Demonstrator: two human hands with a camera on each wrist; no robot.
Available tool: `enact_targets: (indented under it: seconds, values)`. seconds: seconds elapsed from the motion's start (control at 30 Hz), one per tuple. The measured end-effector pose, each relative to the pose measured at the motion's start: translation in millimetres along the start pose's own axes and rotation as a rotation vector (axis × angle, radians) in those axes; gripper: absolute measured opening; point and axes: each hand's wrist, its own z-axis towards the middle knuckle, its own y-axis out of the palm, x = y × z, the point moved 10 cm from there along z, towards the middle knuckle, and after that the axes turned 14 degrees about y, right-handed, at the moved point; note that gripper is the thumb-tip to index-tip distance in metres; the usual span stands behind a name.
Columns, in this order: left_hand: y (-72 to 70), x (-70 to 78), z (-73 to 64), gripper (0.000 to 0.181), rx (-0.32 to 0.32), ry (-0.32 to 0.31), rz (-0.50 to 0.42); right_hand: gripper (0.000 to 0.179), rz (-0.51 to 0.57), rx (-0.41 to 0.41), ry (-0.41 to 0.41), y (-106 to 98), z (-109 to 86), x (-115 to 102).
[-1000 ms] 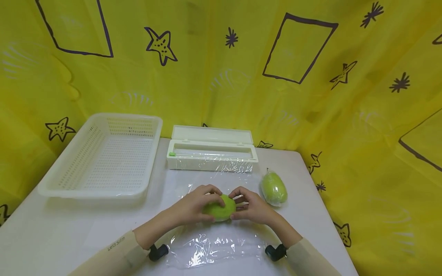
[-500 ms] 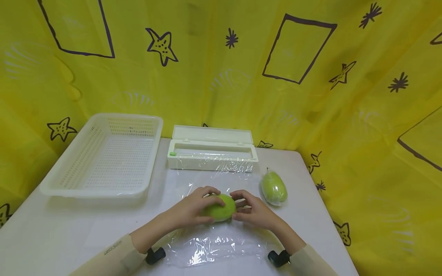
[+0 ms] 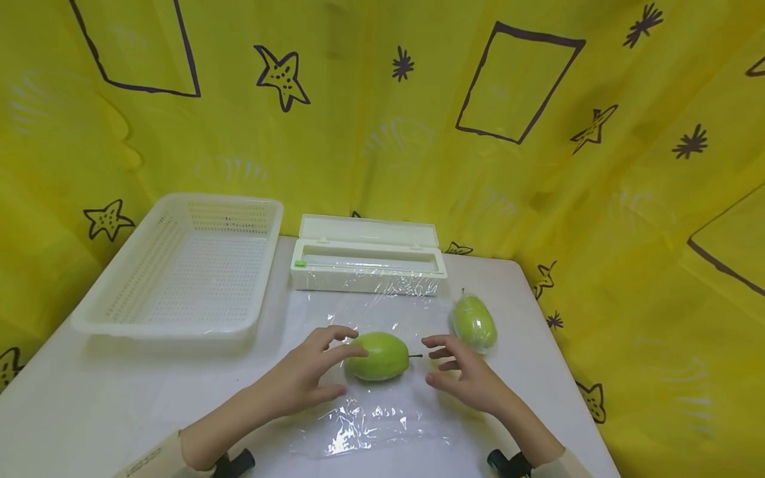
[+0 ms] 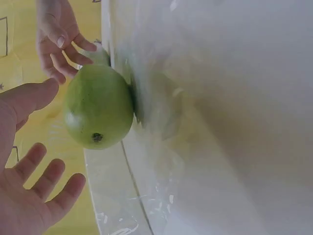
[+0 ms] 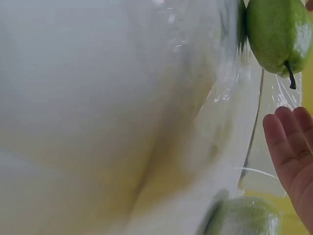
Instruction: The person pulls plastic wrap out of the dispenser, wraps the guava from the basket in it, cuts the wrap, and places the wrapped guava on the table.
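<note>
A green, pear-like fruit point(image 3: 379, 357) lies on its side on a clear sheet of cling film point(image 3: 364, 425), its dark stem pointing right. My left hand point(image 3: 305, 372) is at the fruit's left end, fingers spread; in the left wrist view a gap shows between the left fingers point(image 4: 63, 196) and the fruit's blossom end. To the right of the stem, my right hand point(image 3: 469, 375) stands apart with loosely bent fingers and holds nothing. A second green fruit point(image 3: 474, 322), wrapped in shiny film, lies just beyond the right hand.
Behind the fruit stands a white cling film dispenser point(image 3: 367, 281), lid raised, film running out over its front. A white perforated basket point(image 3: 206, 279) is at the left back of the white table point(image 3: 119, 398). A yellow patterned curtain point(image 3: 358, 99) hangs behind and on both sides.
Both hands have let go of the fruit and drawn apart, left hand to the left, right hand to the right. The fruit's stem now shows; the fruit stays about where it was.
</note>
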Motion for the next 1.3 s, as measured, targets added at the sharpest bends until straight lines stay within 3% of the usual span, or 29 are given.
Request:
enact_targets:
  seconds: [0.2,0.37,0.53,0.63,0.7,0.9,1.07,1.17,1.3]
  values:
    - [-5.2,21.5,-30.1,0.045,-0.012,0.066,0.071,0.025,-0.223,0.007,-0.072,5.8,-31.4,0.5]
    - [2.5,34.2,-52.2,0.04,-0.079,0.156,0.155,0.028,-0.409,-0.081,-0.042,23.3,-52.4,12.4]
    - [14.6,33.6,-66.8,0.044,-0.182,0.165,0.2,0.031,-0.48,-0.134,0.008,32.8,-63.2,28.0]
    - [21.1,31.5,-73.0,0.044,-0.251,0.157,0.212,0.029,-0.498,-0.105,-0.019,33.5,-66.4,29.5]
    - [22.0,31.8,-75.9,0.042,-0.264,0.163,0.227,0.026,-0.508,-0.076,-0.047,33.3,-67.6,28.1]
    - [15.9,34.4,-77.2,0.028,-0.183,0.195,0.261,0.025,-0.526,0.029,-0.145,29.5,-71.8,16.1]
    - [7.8,29.0,-78.2,0.027,-0.135,0.151,0.198,0.028,-0.539,0.164,-0.204,17.4,-73.4,5.5]
    - [-1.2,22.7,-79.6,0.026,-0.1,0.105,0.145,0.032,-0.493,0.233,-0.227,6.9,-72.9,0.3]
    - [-14.6,14.7,-80.2,0.026,-0.058,0.045,0.077,0.033,-0.348,0.287,-0.245,-7.0,-69.9,-5.7]
